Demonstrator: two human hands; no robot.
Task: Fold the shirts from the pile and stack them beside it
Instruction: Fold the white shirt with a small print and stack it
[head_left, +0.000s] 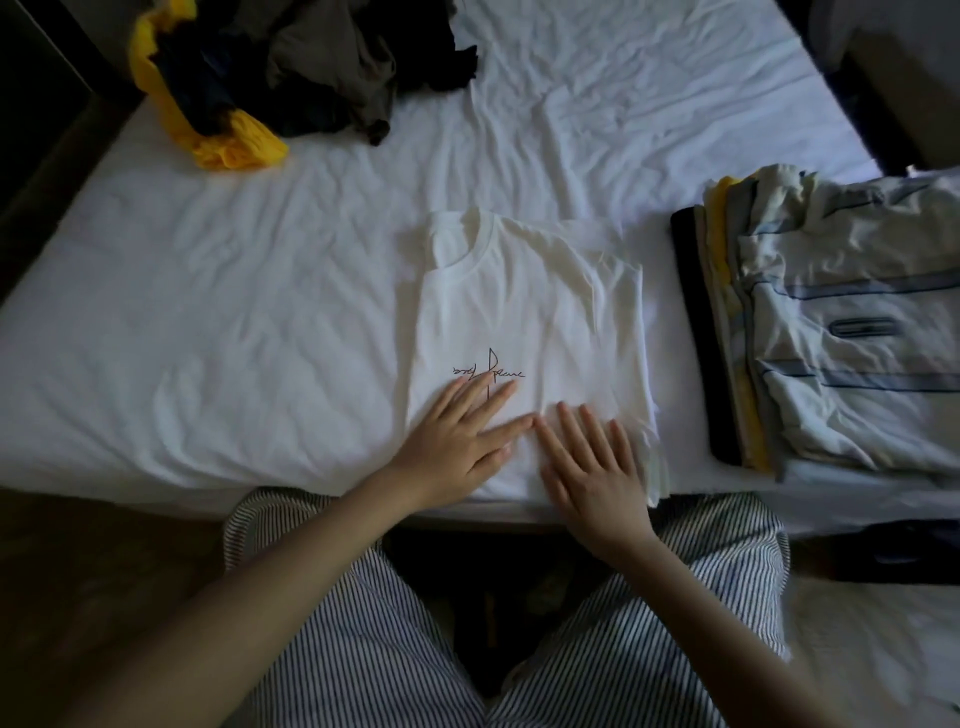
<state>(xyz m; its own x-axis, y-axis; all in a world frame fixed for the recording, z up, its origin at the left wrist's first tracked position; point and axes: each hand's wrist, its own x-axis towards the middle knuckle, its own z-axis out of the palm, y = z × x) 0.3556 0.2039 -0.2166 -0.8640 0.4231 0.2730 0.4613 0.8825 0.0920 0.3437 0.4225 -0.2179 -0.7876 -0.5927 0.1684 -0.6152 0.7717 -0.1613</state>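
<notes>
A white shirt (535, 306) with a small dark script print lies folded lengthwise on the bed, collar pointing away from me. My left hand (457, 441) lies flat on its lower part, fingers straight and touching the print. My right hand (592, 462) lies flat beside it on the shirt's lower right, fingers spread. The unfolded pile (291, 73) of yellow, dark blue, brown and black clothes sits at the far left. A stack of folded shirts (831, 343), topped by a pale blue striped one, stands at the right.
The bed's white sheet (208, 322) is wrinkled and bare between the pile and the white shirt. The bed's near edge runs just under my wrists. A dark floor gap lies along the left side. My striped trousers fill the bottom.
</notes>
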